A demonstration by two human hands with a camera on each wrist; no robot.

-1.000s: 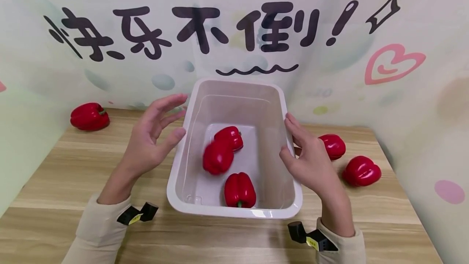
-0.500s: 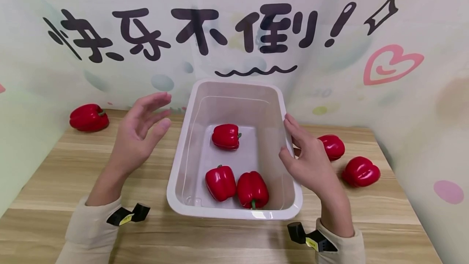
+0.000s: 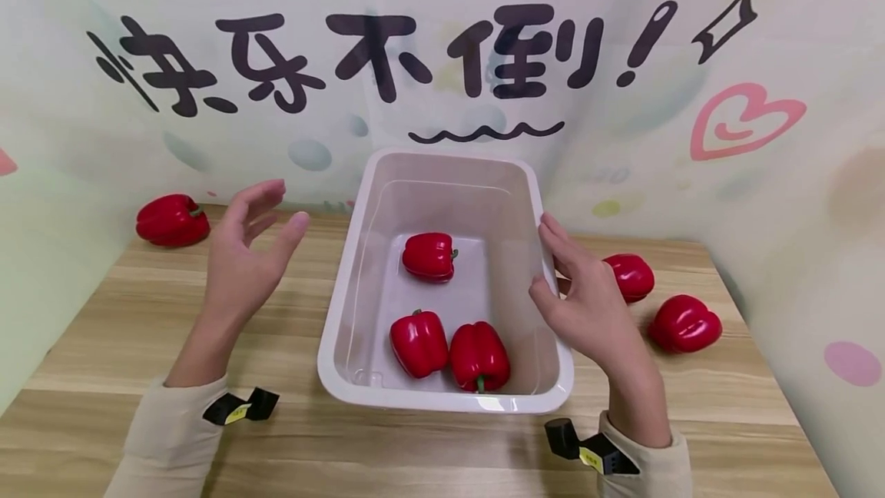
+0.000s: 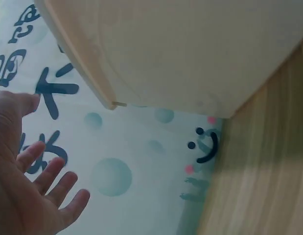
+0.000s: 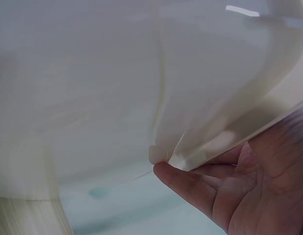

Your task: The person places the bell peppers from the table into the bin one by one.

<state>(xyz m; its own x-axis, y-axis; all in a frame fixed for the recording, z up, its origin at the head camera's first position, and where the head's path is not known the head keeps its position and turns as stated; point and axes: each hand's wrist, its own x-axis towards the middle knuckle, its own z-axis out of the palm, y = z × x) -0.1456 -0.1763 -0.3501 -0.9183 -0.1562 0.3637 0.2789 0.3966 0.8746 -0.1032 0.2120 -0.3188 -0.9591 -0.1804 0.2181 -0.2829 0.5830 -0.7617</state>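
An off-white plastic bin [image 3: 339, 306] stands mid-table with three red bell peppers lying inside: one pepper [image 3: 429, 257] toward the middle, another pepper [image 3: 419, 343] at the near left and a third pepper [image 3: 480, 356] at the near right. My right hand [image 3: 588, 298] holds the bin's right rim, thumb over the edge and fingers along the outside. In the right wrist view a fingertip [image 5: 163, 169] presses just under the rim. Left of the bin, my left hand [image 3: 249, 260] hovers with fingers spread apart, holding nothing. The left wrist view shows it clear of the bin wall [image 4: 190, 54].
A red bell pepper [image 3: 173, 220] lies at the back left of the wooden table [image 3: 387, 452]. Right of the bin lie two more, one pepper [image 3: 631, 277] partly behind my right hand and one pepper [image 3: 686, 323] farther right. A printed cloth [image 3: 442, 37] hangs behind.
A blurred pepper inside the bin came to rest at the near left, and the near pepper shifted right. My left hand moved left, away from the bin. My right hand stayed on the rim.
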